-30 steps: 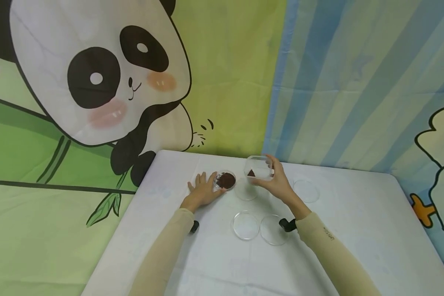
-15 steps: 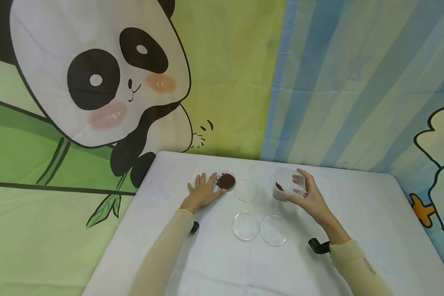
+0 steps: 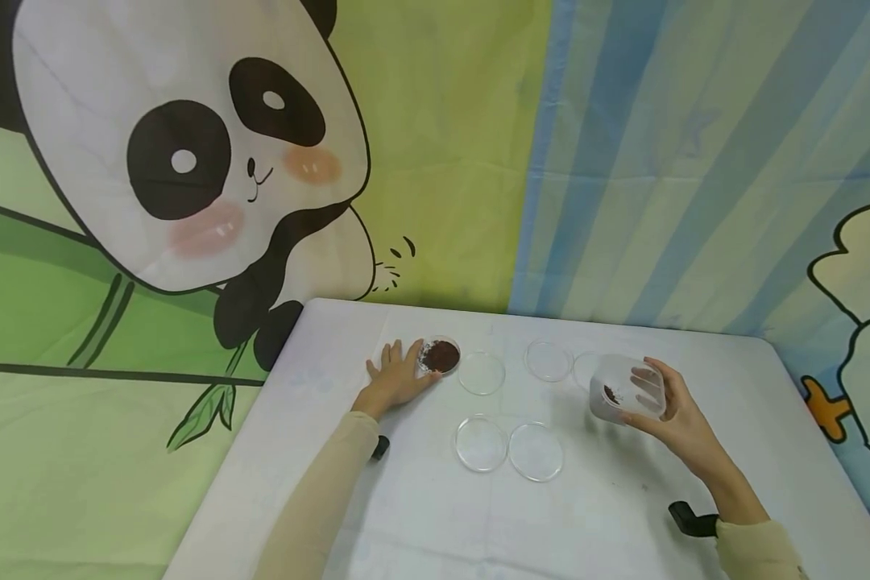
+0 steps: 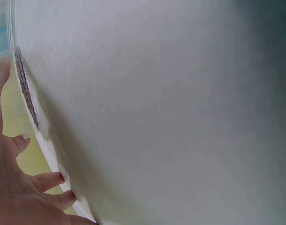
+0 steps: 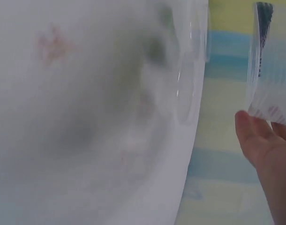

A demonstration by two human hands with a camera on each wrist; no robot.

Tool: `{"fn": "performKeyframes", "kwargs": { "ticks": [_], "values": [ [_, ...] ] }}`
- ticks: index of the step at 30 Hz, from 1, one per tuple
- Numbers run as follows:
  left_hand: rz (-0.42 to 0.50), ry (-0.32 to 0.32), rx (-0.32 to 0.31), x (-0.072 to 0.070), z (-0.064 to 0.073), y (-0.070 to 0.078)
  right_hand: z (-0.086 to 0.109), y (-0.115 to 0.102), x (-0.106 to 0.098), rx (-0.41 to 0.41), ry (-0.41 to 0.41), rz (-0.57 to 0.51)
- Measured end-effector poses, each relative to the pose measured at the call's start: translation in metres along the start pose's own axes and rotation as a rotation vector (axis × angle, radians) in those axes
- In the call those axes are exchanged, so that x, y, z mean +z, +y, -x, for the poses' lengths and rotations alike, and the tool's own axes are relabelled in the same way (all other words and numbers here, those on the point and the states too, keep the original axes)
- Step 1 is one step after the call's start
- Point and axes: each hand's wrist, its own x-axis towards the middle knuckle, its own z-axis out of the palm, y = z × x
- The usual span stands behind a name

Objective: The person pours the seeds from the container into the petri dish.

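Thumb and forefinger of my left hand (image 3: 395, 380) span a round petri dish (image 3: 440, 356) of dark brown, soil-like granules, holding it from both sides on the table. The other fingers are spread out flat. From the side, the left wrist view shows the granules (image 4: 26, 89) as a thin dark layer. My right hand (image 3: 677, 420) grips a clear square plastic container (image 3: 603, 409) above the right half of the table. A small heap of the same granules (image 3: 611, 395) lies in one corner of it. In the right wrist view the container (image 5: 276, 70) is partly cut off.
Several clear round dishes or lids lie on the white table (image 3: 406, 499): one dish (image 3: 482, 373) beside the filled one, another (image 3: 548, 361) farther right, a pair (image 3: 481, 443) in front. A further dish (image 3: 584, 369) is partly behind the container. A printed curtain (image 3: 449, 161) hangs behind the table.
My right hand has carried the container rightward and nearer to me, away from the filled dish, uncovering dishes at the back. My left hand has stayed at the dish.
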Motion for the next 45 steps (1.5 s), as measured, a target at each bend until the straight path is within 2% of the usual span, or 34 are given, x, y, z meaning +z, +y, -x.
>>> {"fn": "performKeyframes", "kwargs": {
  "ticks": [5,14,21,26,30,36,41,45],
  "values": [
    [-0.008,0.002,-0.002,0.0,0.001,0.001,0.012,0.01,-0.015,0.009,-0.026,-0.026],
    [0.0,0.005,-0.009,-0.001,0.004,-0.002,0.027,0.028,-0.034,0.082,-0.058,0.028],
    [0.005,-0.003,0.001,-0.002,0.003,-0.001,0.037,0.039,-0.042,0.179,-0.05,0.119],
    [0.009,0.002,0.009,-0.001,0.003,0.0,0.04,0.046,-0.047,0.238,-0.064,0.094],
    [0.005,0.001,0.011,-0.001,0.002,0.001,0.042,0.05,-0.048,0.243,-0.082,0.062],
    [0.003,-0.007,0.005,-0.002,0.003,0.001,0.043,0.051,-0.049,0.213,-0.102,0.095],
    [-0.007,-0.005,0.002,-0.001,0.002,0.001,0.042,0.05,-0.049,0.231,-0.101,0.051],
    [0.0,-0.001,0.003,-0.001,0.002,0.002,0.041,0.05,-0.05,0.253,-0.097,0.074]
  ]
}}
